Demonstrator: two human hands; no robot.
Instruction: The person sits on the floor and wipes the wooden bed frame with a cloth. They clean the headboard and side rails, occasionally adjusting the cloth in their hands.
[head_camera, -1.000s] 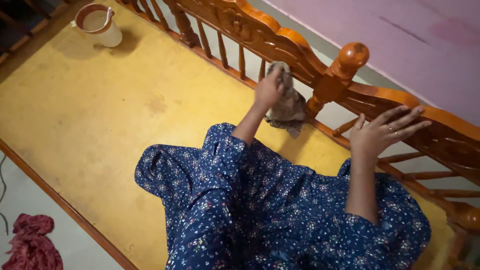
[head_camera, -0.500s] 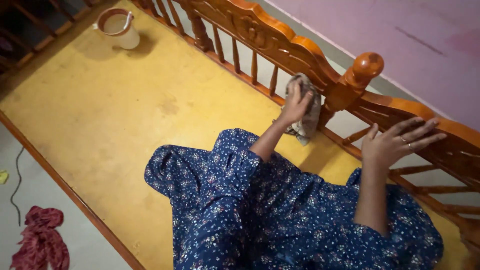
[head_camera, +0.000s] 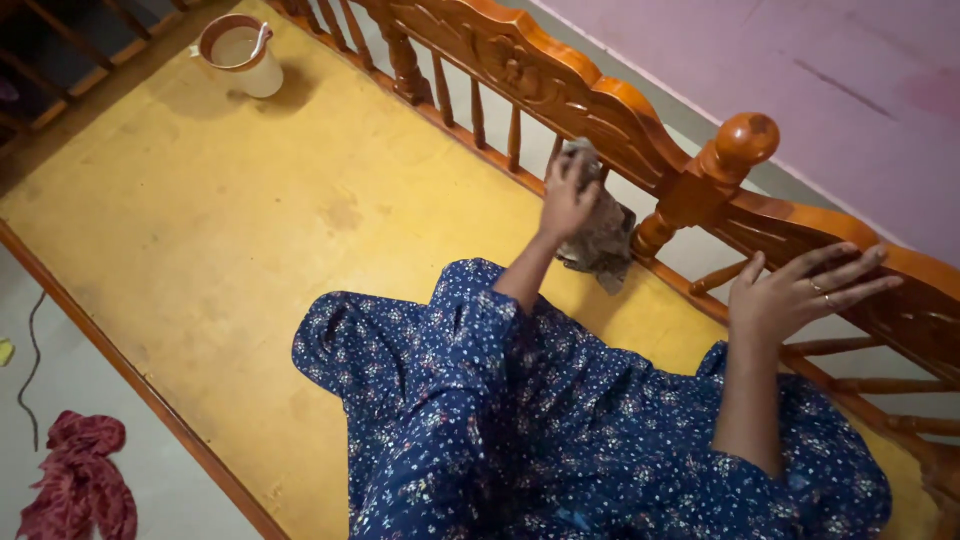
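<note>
The left hand (head_camera: 568, 195) clutched a crumpled, mottled grey-brown cloth (head_camera: 600, 235), pressing it against the carved orange wooden rail (head_camera: 520, 75) beside the round-topped post (head_camera: 738, 150). The right hand (head_camera: 790, 295) lay flat and spread on the rail, grasping nothing.

- Grey cloth (head_camera: 603, 232): upper part hidden under the left hand (head_camera: 566, 192); its pattern is too blurred to tell.
- Wooden railing (head_camera: 560, 85): cut off by the top and right edges.
- Right hand (head_camera: 790, 295): palm hidden, pressed flat on the rail.
- Red rag (head_camera: 75, 487): cut off at the bottom edge.
- Cream jug (head_camera: 240, 55): contents unclear.
- Legs hidden under the blue floral dress (head_camera: 560, 420).
</note>
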